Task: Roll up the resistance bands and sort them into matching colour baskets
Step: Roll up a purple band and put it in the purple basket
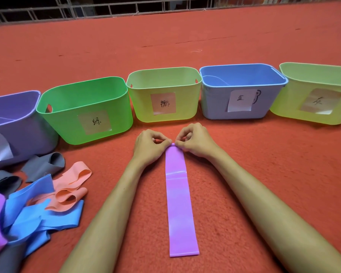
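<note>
Left hand point(150, 143), right hand point(195, 140): fingers pinch purple band point(179, 203) far edge; yellow-green basket point(142, 103) just beyond.

Five baskets stand side by side in a row across the red carpet floor point(264, 164). From left to right they are the purple plastic basket point(18, 123), the bright green plastic basket point(87, 99), the middle yellow-green plastic basket point(163, 81), the blue plastic basket point(242, 75) and the far-right yellow-green plastic basket point(319, 75). Before the middle one, the long flat purple rubber band point(180, 203) lies lengthwise toward the person. The left hand point(150, 146) and the right hand point(195, 140) pinch its far end from either side. Left of the arms, before the purple and green baskets, a loose heap of grey, salmon, blue and purple rubber bands point(37, 219) lies on the carpet. A white metal railing point(136, 9) runs behind everything.
</note>
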{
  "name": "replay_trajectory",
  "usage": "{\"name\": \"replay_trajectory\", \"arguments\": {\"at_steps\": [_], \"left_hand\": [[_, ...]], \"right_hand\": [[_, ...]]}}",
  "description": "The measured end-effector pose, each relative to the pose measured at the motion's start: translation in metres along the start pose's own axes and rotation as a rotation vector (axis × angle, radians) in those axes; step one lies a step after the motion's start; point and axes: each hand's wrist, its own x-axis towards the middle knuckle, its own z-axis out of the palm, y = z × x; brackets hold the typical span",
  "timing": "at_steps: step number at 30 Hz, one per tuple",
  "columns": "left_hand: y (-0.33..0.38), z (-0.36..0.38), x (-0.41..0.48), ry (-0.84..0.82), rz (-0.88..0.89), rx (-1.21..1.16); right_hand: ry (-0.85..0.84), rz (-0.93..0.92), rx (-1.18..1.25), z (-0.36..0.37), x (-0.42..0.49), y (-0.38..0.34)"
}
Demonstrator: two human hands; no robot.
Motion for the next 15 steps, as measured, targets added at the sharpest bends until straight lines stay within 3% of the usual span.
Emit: {"name": "replay_trajectory", "arguments": {"at_steps": [8,15], "left_hand": [[0.002,-0.004,-0.004,-0.033,0.017,0.007],[-0.002,-0.003,-0.007,-0.025,0.054,-0.02]], "right_hand": [[-0.07,-0.016,0.065,-0.003,-0.002,0.005],[-0.01,-0.032,0.077,-0.001,-0.004,0.012]]}}
